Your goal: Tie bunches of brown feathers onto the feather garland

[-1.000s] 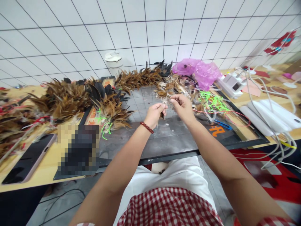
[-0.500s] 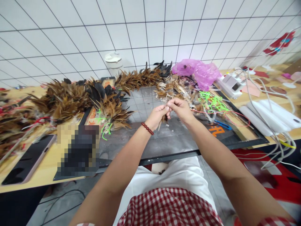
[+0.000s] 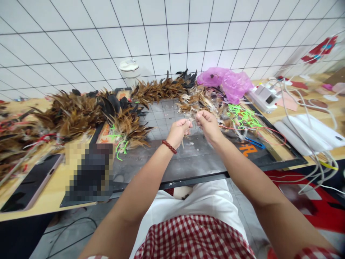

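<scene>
In the middle of the view, my left hand (image 3: 179, 131) is closed in a pinch, a beaded bracelet on its wrist. A thin brown feather (image 3: 183, 144) pokes out below its fingers. My right hand (image 3: 208, 125), a small gap to the right, also pinches, but what its fingertips hold is too small to make out. Right behind them lies a loose heap of brown and pale feathers (image 3: 201, 102). To the left sits a bundle of brown and black feathers (image 3: 132, 126) with bright green ties (image 3: 122, 149).
A feather garland (image 3: 161, 90) lies along the tiled wall. At right are a pink plastic bag (image 3: 229, 82), green strings (image 3: 244, 117), a blue tool (image 3: 254, 143), a power strip (image 3: 262, 99) and cables. More feathers (image 3: 72, 115) and a phone (image 3: 32, 183) lie at left.
My hands, touching half a second ago, have drawn slightly apart, leaving a gap between the fingertips. The dark feather piece below them no longer shows as it did.
</scene>
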Demonstrator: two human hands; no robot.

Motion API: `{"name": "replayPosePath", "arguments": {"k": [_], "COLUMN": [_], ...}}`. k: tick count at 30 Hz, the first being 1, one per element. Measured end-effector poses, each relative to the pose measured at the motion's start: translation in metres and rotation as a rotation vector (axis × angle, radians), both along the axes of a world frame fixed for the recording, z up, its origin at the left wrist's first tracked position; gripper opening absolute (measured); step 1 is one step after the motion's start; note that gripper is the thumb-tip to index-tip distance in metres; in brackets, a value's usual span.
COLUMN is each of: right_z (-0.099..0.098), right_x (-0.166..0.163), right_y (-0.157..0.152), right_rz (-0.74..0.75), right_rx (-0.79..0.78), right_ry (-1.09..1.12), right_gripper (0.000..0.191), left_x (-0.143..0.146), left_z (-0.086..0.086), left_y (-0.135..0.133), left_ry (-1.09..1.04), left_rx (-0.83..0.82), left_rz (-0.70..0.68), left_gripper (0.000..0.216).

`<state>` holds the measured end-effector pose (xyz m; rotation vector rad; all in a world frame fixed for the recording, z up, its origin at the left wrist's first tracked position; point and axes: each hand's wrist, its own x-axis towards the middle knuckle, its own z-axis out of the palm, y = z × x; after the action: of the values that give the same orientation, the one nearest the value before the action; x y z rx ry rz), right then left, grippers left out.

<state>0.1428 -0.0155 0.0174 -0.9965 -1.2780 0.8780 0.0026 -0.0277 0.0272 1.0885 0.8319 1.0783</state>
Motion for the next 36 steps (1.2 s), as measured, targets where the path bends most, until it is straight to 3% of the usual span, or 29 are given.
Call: {"name": "replayPosePath", "arguments": {"k": [2, 5, 16, 20, 29, 32, 36], "right_z": [0.003, 0.007, 0.007, 0.011, 0.022, 0.016, 0.009], "right_x": [0.003, 0.005, -0.003, -0.005, 0.004, 0.007, 0.004], "right_y": [0.001, -0.001, -0.008, -0.013, -0.012, -0.007, -0.005], "right_rz": [-0.054, -0.085, 0.153, 0.352, 0.396, 0.418, 0.324], "right_rx": [0.018, 0.005, -0.003, 0.023, -0.098, -0.132, -0.15], "right_ry": [0.105, 0.041, -0.056, 0.104, 0.343, 0.282, 0.126], "right_gripper": [0.041, 0.042, 0.035, 0.035, 0.037, 0.031, 0.033], "left_x": [0.0, -0.001, 0.0, -0.001, -0.008, -0.007, -0.001], "left_z": [0.0, -0.001, 0.0, -0.002, -0.009, -0.005, 0.0], "left_y": [0.0, 0.002, 0.001, 0.003, 0.015, 0.014, 0.007], "left_ry": [0.001, -0.001, -0.04, -0.068, -0.187, -0.212, -0.151], "left_rx": [0.001, -0.007, -0.038, -0.046, -0.086, -0.076, -0.092], "left_rz": [0.011, 0.034, 0.029, 0.089, 0.295, 0.254, 0.146], "left_gripper": [0.025, 0.024, 0.024, 0.023, 0.022, 0.021, 0.021]}}
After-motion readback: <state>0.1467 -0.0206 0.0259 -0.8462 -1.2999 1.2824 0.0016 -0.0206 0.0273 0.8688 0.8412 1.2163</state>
